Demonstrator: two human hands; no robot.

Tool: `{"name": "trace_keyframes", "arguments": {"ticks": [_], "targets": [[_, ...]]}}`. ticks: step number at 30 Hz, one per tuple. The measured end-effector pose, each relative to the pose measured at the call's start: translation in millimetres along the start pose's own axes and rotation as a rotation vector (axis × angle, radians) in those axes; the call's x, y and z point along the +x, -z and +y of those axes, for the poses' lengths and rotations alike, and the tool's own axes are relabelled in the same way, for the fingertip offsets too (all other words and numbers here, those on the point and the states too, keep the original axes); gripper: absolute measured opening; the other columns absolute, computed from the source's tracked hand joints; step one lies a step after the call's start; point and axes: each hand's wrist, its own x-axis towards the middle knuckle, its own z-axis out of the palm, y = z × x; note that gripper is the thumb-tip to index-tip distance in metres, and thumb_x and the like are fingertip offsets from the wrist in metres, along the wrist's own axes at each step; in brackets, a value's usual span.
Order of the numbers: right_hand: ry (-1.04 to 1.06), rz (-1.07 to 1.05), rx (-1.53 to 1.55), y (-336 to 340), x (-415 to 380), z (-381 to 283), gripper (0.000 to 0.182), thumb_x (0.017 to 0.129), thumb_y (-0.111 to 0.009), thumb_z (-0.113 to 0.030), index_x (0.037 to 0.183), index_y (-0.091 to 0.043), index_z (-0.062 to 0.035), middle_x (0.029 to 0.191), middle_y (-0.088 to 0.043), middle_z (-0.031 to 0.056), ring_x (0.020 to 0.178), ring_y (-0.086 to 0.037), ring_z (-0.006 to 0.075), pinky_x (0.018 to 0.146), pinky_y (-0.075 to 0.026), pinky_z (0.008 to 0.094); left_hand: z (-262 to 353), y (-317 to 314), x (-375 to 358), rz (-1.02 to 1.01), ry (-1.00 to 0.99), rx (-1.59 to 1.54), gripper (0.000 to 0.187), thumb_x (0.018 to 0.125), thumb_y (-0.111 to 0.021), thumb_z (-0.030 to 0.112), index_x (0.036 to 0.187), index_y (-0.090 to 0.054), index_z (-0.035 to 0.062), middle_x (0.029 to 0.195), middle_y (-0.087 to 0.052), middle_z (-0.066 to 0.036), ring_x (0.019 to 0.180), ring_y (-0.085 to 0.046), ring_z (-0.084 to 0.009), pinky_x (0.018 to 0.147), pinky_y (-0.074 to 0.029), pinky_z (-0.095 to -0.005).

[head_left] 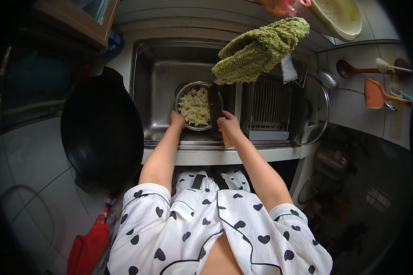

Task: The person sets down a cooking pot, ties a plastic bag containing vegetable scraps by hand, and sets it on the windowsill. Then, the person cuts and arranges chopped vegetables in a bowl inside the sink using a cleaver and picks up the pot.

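A round metal bowl (177, 94) filled with chopped pale-green cabbage (195, 107) is at the sink. My left hand (177, 120) grips the bowl at its lower left rim. My right hand (229, 123) is closed round the wooden handle of a cleaver (214, 103). Its dark, broad blade points away from me and overlaps the right side of the bowl, beside the cabbage. The handle's end sticks out below my right hand, over the sink's front edge.
The steel sink (156, 64) surrounds the bowl. A green towel (261, 50) hangs above its right side, over a dish rack (268, 110). A large black wok (103, 133) stands left. Ladles and an orange spatula (374, 94) hang on the right wall, near a glass lid (326, 107).
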Motion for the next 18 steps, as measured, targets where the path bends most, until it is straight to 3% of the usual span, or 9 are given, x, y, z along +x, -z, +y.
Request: {"name": "trace_keyframes", "arguments": {"ticks": [4,7,13,16,18], "targets": [[-0.012,-0.027,0.005,-0.4,-3.9,-3.3,0.045,0.076,-0.053,-0.004,0.121,-0.049,0.0007,0.069,-0.05,0.0024,0.057,-0.047,0.0112,0.057,-0.041,0.0245,-33.9,-11.0,42.8,0.064,-0.064,0.048,0.032,0.081,-0.044,0.009,0.113,-0.047,0.009,0.099,-0.058,-0.011,0.079,-0.06,-0.0231,0.053,-0.051,-0.0317],[0.002,-0.03,0.003,-0.3,-5.8,-3.6,0.043,0.077,-0.053,-0.004,0.119,-0.051,0.0004,0.069,-0.05,0.0022,0.058,-0.047,0.0111,0.057,-0.041,0.0247,-21.6,3.6,26.4,-0.064,0.001,-0.058,0.045,0.077,-0.045,0.004,0.122,-0.042,-0.0046,0.121,-0.05,-0.023,0.113,-0.049,-0.0348,0.094,-0.037,-0.0363],[0.006,-0.02,-0.025,0.8,-13.6,-8.8,0.042,0.078,-0.053,-0.005,0.119,-0.051,0.0004,0.069,-0.05,0.0021,0.059,-0.048,0.0113,0.058,-0.042,0.0249,13.4,11.5,-23.9,-0.069,-0.101,-0.175,0.051,0.078,-0.042,0.004,0.128,-0.039,-0.004,0.129,-0.045,-0.022,0.119,-0.044,-0.0325,0.095,-0.036,-0.0347],[0.013,-0.035,-0.034,2.1,-16.2,-7.3,0.042,0.078,-0.053,-0.005,0.12,-0.05,0.0002,0.069,-0.051,0.0024,0.059,-0.048,0.0113,0.059,-0.042,0.0247,35.0,0.2,-69.8,-0.092,-0.22,-0.389,0.048,0.083,-0.041,0.004,0.13,-0.039,-0.0022,0.123,-0.051,-0.016,0.113,-0.048,-0.0246,0.093,-0.036,-0.0294],[0.038,-0.043,-0.035,1.2,-20.4,-8.4,0.043,0.078,-0.053,-0.006,0.12,-0.05,-0.0002,0.07,-0.051,0.0027,0.059,-0.049,0.0112,0.058,-0.043,0.0246,49.9,-1.4,-100.3,-0.193,-0.302,-0.38,0.044,0.086,-0.04,0.004,0.13,-0.04,-0.0026,0.13,-0.047,-0.013,0.12,-0.043,-0.0225,0.099,-0.031,-0.0274]]}}
